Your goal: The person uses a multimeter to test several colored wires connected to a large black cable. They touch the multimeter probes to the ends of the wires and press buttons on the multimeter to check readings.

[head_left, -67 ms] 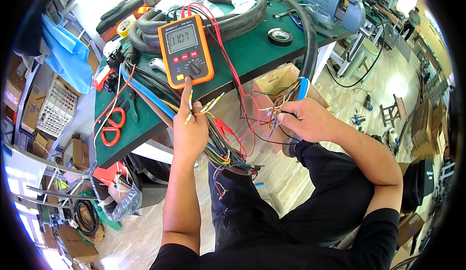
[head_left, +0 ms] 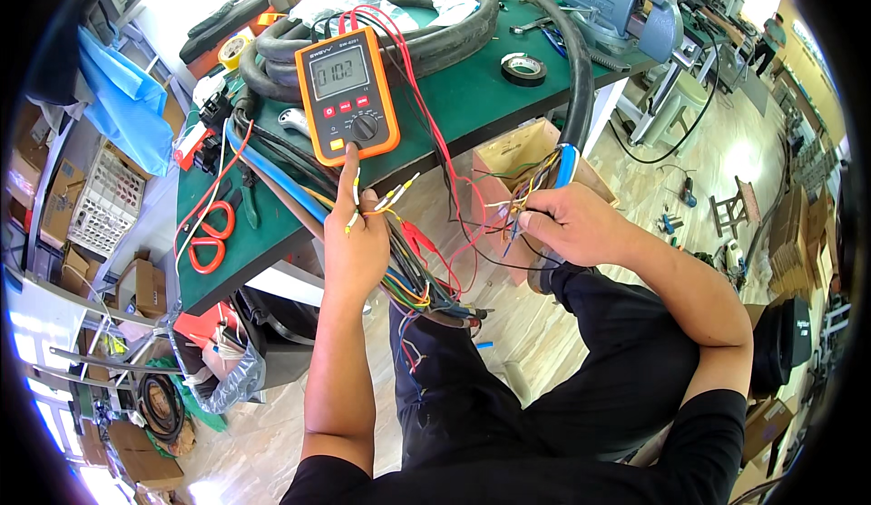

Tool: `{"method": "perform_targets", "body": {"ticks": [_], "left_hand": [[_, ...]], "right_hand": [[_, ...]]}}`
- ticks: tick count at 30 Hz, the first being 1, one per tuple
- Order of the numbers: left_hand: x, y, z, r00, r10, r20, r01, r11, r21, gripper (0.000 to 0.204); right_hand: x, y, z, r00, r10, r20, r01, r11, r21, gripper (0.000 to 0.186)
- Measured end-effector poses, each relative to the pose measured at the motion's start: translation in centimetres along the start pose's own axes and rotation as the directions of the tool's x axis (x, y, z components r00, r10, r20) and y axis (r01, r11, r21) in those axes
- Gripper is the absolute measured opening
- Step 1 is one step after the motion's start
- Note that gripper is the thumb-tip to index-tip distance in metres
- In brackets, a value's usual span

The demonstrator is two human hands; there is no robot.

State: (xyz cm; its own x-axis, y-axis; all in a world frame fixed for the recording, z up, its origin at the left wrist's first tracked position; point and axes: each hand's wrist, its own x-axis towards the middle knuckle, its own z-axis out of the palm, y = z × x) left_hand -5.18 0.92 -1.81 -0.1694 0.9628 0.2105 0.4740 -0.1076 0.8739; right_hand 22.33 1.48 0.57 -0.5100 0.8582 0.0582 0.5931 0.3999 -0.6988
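An orange-framed digital meter [head_left: 319, 110] leans on the green bench against a coil of thick black cable [head_left: 467, 33]. My left hand [head_left: 357, 246] is below it, index finger stretched up to the meter's lower edge; whether it presses cannot be told. The other fingers are curled around thin wires with yellow and white end sleeves [head_left: 396, 198]. Red test leads [head_left: 419, 97] run down from the meter to a red clip [head_left: 419, 240] beside this bundle. My right hand [head_left: 576, 224] pinches several thin coloured wires [head_left: 542, 176] fanning out of the other cable end. The pinched tips are partly hidden.
Red-handled scissors [head_left: 209, 255] lie at the bench's left edge, beside a blue-sleeved cable [head_left: 281, 178]. Black tape [head_left: 523, 69] and a blue vise [head_left: 626, 15] are at the right. Below stand a wooden box [head_left: 508, 151] and a lined waste bin [head_left: 245, 382]. Another person stands far right.
The digits on the meter's display have changed. Both hands and the wires stay where they were.
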Motion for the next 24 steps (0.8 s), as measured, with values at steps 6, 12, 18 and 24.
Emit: {"method": "perform_targets", "body": {"ticks": [6,12,18,24], "left_hand": [[0.01,-0.19,0.10,0.999,0.053,-0.010,-0.053,0.999,0.004,0.056],[0.11,-0.35,0.22,0.999,0.048,-0.001,-0.048,0.999,-0.007,0.055],[0.08,-0.42,0.18,0.997,0.073,-0.003,-0.073,0.997,0.013,0.056],[0.10,-0.53,0.24,0.997,0.072,-0.006,-0.072,0.997,-0.021,0.056]], "right_hand": [[0.08,-0.11,-0.05,1.000,-0.002,0.013,0.002,1.000,-0.016,0.029],[0.04,0.19,0.05,1.000,-0.006,0.006,0.006,1.000,-0.021,0.030],[-0.04,-0.24,-0.23,1.000,0.016,0.023,-0.015,0.999,-0.032,0.030],[0.07,0.27,0.01,1.000,-0.010,0.014,0.011,1.000,-0.023,0.029]]}}
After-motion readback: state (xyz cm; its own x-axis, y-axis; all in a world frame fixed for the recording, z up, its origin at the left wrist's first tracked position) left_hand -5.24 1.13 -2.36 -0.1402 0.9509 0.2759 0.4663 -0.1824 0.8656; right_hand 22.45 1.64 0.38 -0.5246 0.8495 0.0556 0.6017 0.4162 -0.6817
